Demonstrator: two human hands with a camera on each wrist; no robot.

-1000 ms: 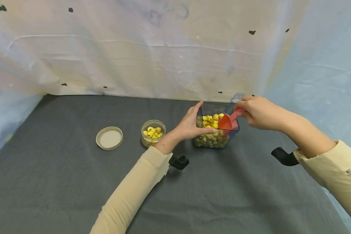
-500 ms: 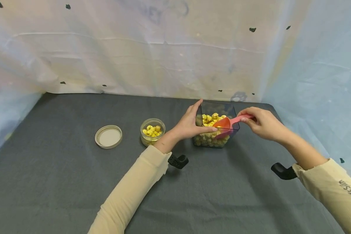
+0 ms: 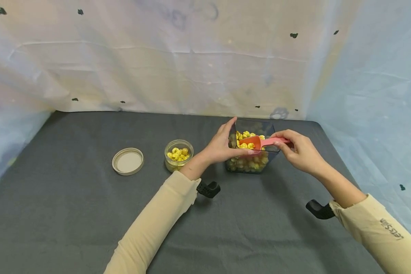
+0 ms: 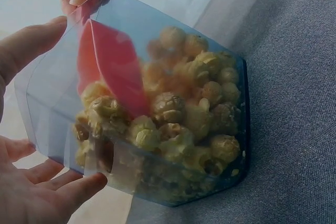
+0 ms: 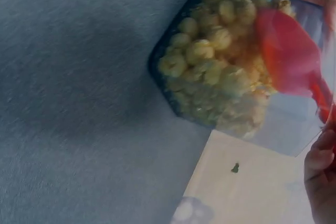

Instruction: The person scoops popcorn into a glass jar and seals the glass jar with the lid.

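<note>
A clear bluish plastic container (image 3: 248, 169) holds yellow popcorn (image 4: 173, 124) in its lower part. My left hand (image 3: 220, 147) grips it from the left, thumb along the near wall and fingers spread round the far side. With my right hand (image 3: 299, 150) I pinch the handle of a pink scoop (image 3: 257, 142) at the container's right rim. The scoop's bowl (image 5: 289, 51) is inside, lying low against the popcorn, with some pieces in it. Left of the left wrist stands a round glass jar (image 3: 169, 164), partly filled with popcorn.
A round lid (image 3: 128, 161) lies on the dark grey cloth (image 3: 72, 198), left of the jar. Behind the table hangs a pale patterned sheet (image 3: 164, 57), and a bluish one (image 3: 373, 95) hangs at the right. Black wrist mounts (image 3: 209, 189) stick out from both sleeves.
My right hand has swung lower and then leftward, tipping the scoop from steep to nearly level. Popcorn now shows in its bowl. The left hand, container, jar and lid have stayed put.
</note>
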